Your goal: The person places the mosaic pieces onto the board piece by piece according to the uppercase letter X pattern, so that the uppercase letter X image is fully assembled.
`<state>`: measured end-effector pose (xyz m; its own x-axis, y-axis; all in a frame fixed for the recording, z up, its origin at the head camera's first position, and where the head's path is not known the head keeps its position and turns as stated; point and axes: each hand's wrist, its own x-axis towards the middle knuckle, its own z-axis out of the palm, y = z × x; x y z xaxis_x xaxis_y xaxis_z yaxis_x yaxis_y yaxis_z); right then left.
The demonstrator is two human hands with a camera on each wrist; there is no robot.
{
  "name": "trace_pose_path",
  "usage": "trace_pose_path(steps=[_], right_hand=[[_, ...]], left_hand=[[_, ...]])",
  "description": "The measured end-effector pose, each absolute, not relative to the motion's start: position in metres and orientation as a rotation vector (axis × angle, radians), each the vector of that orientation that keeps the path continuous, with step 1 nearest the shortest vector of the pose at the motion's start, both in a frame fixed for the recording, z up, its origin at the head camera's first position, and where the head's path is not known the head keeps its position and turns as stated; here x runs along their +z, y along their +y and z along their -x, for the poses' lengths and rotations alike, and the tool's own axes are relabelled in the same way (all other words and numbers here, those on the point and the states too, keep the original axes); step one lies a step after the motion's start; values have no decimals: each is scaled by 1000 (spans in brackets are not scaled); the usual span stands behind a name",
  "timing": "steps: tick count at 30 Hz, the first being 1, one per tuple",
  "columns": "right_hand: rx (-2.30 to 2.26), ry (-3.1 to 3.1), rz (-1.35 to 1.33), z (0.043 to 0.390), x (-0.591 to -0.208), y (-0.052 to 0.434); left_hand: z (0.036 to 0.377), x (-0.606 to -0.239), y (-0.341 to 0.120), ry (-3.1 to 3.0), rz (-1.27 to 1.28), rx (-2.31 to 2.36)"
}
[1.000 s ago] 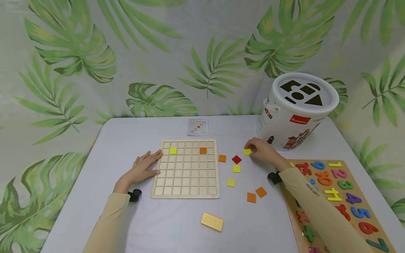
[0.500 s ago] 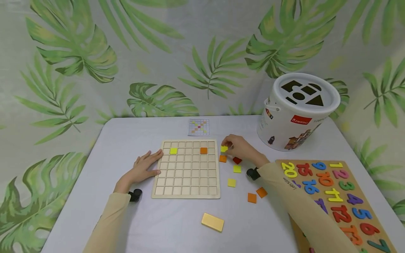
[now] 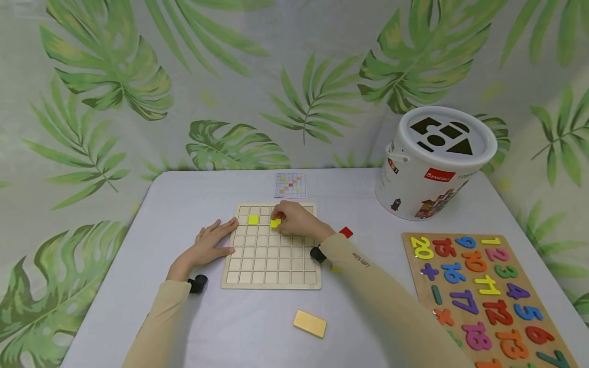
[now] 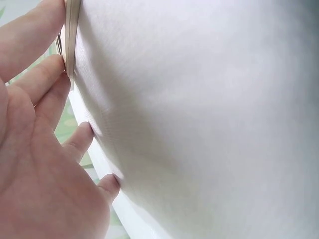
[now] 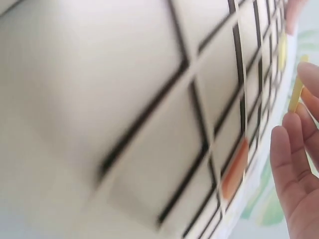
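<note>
R hand (image 3: 296,224) is over the far part of the wooden grid board (image 3: 271,266), grip pinching a yellow square tile (image 3: 275,223) btwn fingertips, tile at the board's 2nd row from the far edge, approx mid-width. R wrist view shows the same tile (image 5: 296,92) edge-on in the fingers (image 5: 291,154), held just above the grid cells; can't tell if it touches the board yet. Another yellow tile (image 3: 253,220) sits in a cell just left of it, same row. An orange tile (image 5: 234,169) shows in a cell in the R wrist view; in the head view the hand covers it.

L hand (image 3: 209,245) lies flat on the desk (image 3: 184,204) at the board's left edge, fingers spread & straight, tips touching the board's rim; L wrist view shows fingers (image 4: 47,74) against that edge.

Red tile (image 3: 346,232) lies on the desk right of the board, just beyond the R forearm. Small pattern card (image 3: 290,185) lies far of the board. White bucket w/ shape-cutout lid (image 3: 432,163) stands at far right. Number puzzle board (image 3: 483,291) lies near right. Yellow wooden block (image 3: 310,323) lies near, below the board.
</note>
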<state>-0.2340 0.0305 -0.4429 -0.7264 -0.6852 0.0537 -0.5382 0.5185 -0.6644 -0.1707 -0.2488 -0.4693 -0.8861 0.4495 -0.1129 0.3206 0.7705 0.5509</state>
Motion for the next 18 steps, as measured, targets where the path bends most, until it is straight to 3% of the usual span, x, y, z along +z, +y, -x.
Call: trace_pose_path(steps=[18], right_hand=[[-804, 2575, 1012, 230, -453, -10]], left_hand=[[168, -466, -247, 2732, -586, 818]])
